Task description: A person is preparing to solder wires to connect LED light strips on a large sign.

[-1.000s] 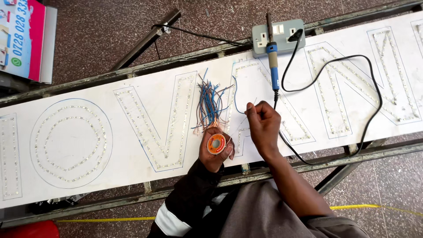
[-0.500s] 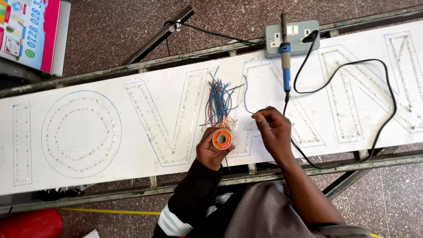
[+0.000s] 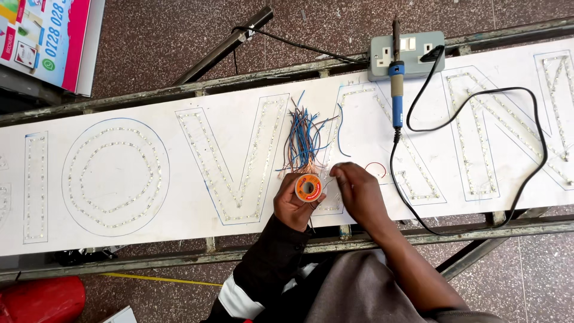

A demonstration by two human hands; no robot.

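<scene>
Slid closer to the solder spool (image 3: 308, 188), right hand (image 3: 357, 194), fingers pinched on something unclear; left hand (image 3: 291, 207) gripped spool just left, wire bundle (image 3: 303, 140) just above.

The left hand (image 3: 294, 206) was curled shut, fingers up, its forearm sleeved. The right hand (image 3: 359, 194) lay just beside it, fingertips pinched, forearm bare.

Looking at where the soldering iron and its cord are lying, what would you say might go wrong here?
The soldering iron lies on the white sign board, its tip over the socket box; if hot, it might scorch. Its black cord loops close to the right hand, so a snag might drag the iron. The loose blue wires beside the solder spool in the left hand may tangle.
</scene>
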